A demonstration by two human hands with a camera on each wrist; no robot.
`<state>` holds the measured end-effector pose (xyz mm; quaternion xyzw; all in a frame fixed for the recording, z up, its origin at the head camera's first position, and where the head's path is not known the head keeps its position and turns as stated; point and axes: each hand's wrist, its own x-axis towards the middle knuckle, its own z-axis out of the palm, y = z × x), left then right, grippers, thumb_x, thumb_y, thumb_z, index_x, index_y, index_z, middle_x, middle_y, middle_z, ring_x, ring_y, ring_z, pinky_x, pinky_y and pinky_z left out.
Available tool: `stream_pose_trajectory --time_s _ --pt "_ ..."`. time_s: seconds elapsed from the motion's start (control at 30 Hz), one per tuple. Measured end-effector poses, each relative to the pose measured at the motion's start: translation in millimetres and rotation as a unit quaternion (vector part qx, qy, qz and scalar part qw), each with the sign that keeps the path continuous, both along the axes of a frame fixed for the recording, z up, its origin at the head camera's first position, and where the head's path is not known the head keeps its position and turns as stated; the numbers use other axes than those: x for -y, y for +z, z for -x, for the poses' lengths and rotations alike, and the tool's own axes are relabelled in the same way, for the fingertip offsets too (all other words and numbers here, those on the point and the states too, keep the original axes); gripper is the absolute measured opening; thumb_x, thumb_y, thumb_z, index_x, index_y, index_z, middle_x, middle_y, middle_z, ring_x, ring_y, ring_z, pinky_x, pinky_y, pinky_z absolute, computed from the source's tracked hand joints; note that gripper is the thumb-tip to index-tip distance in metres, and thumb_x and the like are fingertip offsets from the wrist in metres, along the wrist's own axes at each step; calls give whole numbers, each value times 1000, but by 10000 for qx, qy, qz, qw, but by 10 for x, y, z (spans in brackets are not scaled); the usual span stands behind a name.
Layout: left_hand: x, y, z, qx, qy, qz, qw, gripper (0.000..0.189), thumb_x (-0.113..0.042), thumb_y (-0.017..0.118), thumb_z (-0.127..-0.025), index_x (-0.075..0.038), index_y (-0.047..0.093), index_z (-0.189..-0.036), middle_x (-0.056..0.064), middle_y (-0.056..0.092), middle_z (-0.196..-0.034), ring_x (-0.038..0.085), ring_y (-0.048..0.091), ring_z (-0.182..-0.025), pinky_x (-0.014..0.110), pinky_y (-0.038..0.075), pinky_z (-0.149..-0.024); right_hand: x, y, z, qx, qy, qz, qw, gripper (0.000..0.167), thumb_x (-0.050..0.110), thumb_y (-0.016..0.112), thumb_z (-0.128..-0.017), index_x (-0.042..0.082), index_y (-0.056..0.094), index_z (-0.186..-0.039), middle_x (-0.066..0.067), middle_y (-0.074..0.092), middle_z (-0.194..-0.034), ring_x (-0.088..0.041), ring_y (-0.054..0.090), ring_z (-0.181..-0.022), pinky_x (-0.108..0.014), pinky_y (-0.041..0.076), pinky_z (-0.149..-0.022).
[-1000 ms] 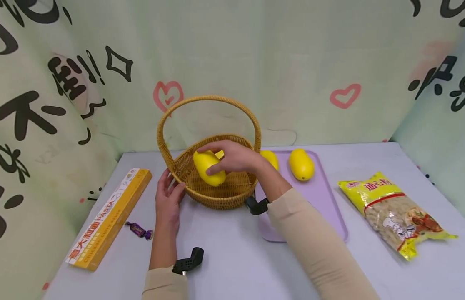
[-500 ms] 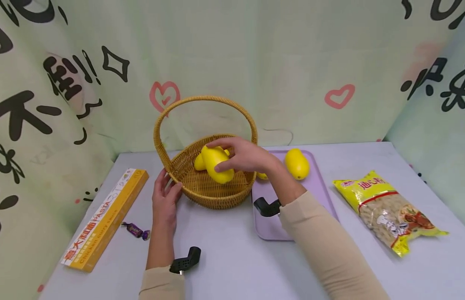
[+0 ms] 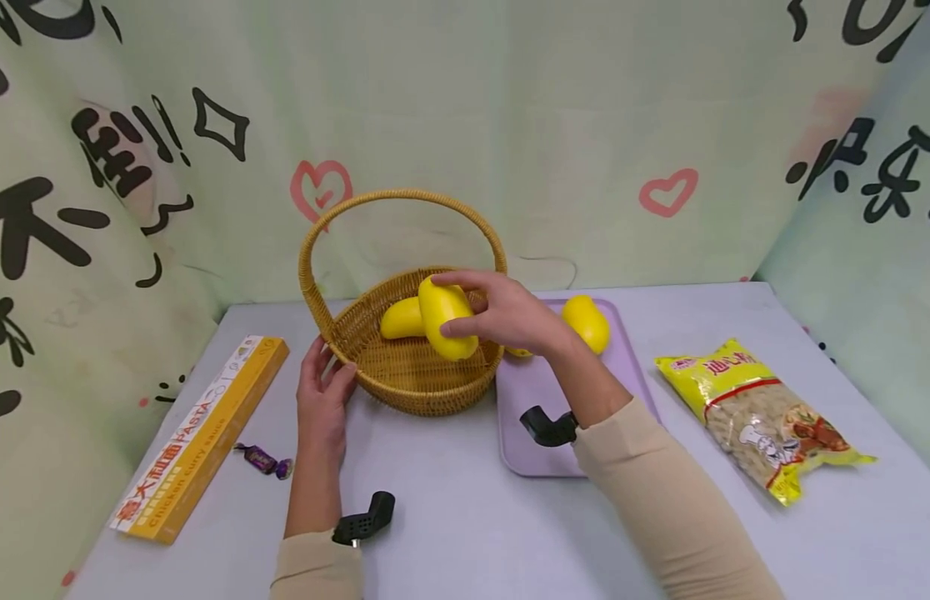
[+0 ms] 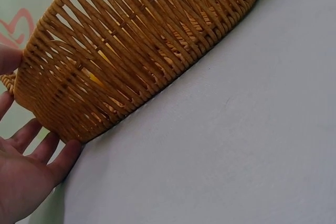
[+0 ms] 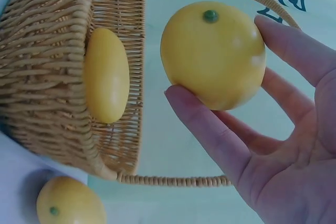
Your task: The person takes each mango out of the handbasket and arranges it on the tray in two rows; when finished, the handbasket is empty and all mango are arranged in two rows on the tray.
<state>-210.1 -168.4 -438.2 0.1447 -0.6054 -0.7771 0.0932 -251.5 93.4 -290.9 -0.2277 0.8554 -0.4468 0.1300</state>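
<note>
Since the earlier frame, the right hand (image 3: 513, 317) and its yellow mango (image 3: 444, 321) have shifted towards the right side of the wicker basket (image 3: 427, 402), uncovering more of the second mango (image 3: 402, 319) lying inside. Thumb and fingers pinch the held fruit above the basket's interior, its green stem spot showing in the right wrist view. The left hand (image 3: 322, 408) grips the basket's left side, thumb at the rim. The orange-and-white carton (image 3: 202, 437) reads "PASTA" and "Chicken curry sauce"; the yellow-topped bag (image 3: 761, 425) bears red characters, 通心粉. Lettering on the purple-wrapped candy (image 3: 262, 459) is too small to read. The table (image 3: 450, 533) is pale and smooth, before a light green curtain (image 3: 435, 125) printed with red hearts and black characters, among them 不, some cut off. On the lilac tray (image 3: 536, 417), one mango (image 3: 587, 323) shows, partly behind the right forearm; another (image 3: 519, 352) is mostly hidden.
</note>
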Motion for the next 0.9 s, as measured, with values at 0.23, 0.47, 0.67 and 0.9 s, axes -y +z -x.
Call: stream_pose_trajectory --time_s 0.23,0.47,0.67,0.9 --pt "-19 9 3 20 24 -12 10000 67 -11 59 -104 -34 33 -161 -1 34 -167 19 45 -147 31 46 -116 -123 -4 -85 -11 -312 -60 9995 63 24 80 -90 34 57 -148 -5 50 -151 -29 65 -113 -35 59 -80" --pt "-12 9 -14 20 47 56 10000 67 -11 58 -104 -34 32 -162 0 33 -167 20 43 -149 34 44 -118 -212 -42 -212 319 -495 287 9979 62 24 79 -89 37 57 -146 -5 55 -137 -23 60 -84 -27 47 -57" --pt "-24 13 -24 -36 102 73 9999 67 -12 59 -103 -32 33 -161 1 35 -166 20 44 -148 35 45 -118 -352 -95 -313 199 -675 210 9973 62 26 79 -90 35 57 -147 2 47 -154 -30 64 -116 -38 63 -79" --pt "-30 15 -13 9 68 94 9999 67 -13 59 -103 -35 33 -161 -1 34 -167 18 44 -147 33 45 -117 -540 -170 -368 39 -975 6 9952 62 27 79 -90 34 56 -148 2 51 -154 -33 63 -120 -42 61 -86"
